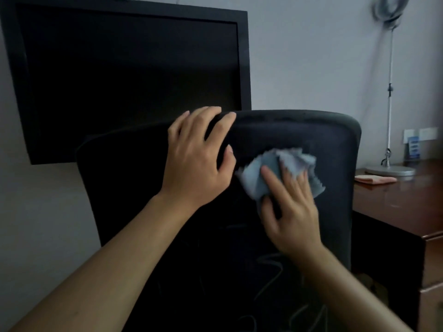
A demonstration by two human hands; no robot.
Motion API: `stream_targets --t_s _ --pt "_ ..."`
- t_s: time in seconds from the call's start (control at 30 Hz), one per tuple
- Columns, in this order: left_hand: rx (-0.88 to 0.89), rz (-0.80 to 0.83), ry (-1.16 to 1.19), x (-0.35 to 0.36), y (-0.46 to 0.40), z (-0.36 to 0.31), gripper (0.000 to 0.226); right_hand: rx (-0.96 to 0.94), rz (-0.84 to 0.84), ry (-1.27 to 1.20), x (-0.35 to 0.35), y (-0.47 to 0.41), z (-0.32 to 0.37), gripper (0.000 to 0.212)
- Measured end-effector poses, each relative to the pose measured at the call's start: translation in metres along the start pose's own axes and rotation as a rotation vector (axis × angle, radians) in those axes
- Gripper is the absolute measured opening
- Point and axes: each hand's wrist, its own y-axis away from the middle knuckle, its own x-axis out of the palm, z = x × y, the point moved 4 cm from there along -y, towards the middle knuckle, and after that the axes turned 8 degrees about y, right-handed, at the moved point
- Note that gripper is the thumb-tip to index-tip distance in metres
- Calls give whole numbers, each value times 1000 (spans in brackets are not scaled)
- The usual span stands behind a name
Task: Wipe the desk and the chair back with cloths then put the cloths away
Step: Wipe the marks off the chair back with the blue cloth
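Observation:
A dark fabric chair back (330,149) fills the middle of the view. My left hand (199,161) grips its top edge, with the fingers curled over the rim. My right hand (292,207) presses a crumpled light blue cloth (282,168) flat against the upper part of the chair back, just right of my left hand. On the brown wooden desk (395,202) at the right lies a folded pink cloth (376,179), near the desk's back left corner.
A large black screen (124,75) hangs on the wall behind the chair. A standing fan's round grey base (390,170) rests on the desk, with its white pole (391,92) rising beside the wall. Wall sockets (419,135) sit behind it. Desk drawers (434,271) show at lower right.

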Motion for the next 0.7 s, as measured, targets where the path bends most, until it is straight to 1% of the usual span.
stream_targets --t_s 0.1,0.2,0.27,0.33,0.4,0.47,0.5,0.57,0.63,0.7 --pt "9 -29 6 -4 0 3 45 87 -106 4 -14 -42 -13 51" --pt "14 -17 -2 -5 -3 1 44 143 -139 -8 -14 -32 -20 52" --pt "-16 -10 -23 -5 -4 -1 45 176 -103 -28 -7 5 -16 51" --pt "-44 -16 -59 -4 -9 -9 48 150 -11 -59 0 38 -8 52" --pt "-6 -5 -55 2 -16 -27 51 99 53 -57 1 45 -10 54" --pt "74 38 2 12 -26 -50 52 52 58 -32 -3 27 -18 56" --pt "98 74 30 18 -32 -60 53 47 43 -17 -6 13 -23 57" --pt "86 140 56 31 -40 -67 51 90 -23 -3 -14 -21 -33 58" --pt "63 163 52 39 -43 -66 50 144 -95 10 -21 -47 -43 57" --pt "73 167 48 42 -42 -63 50 192 -124 17 -18 -45 -50 57"
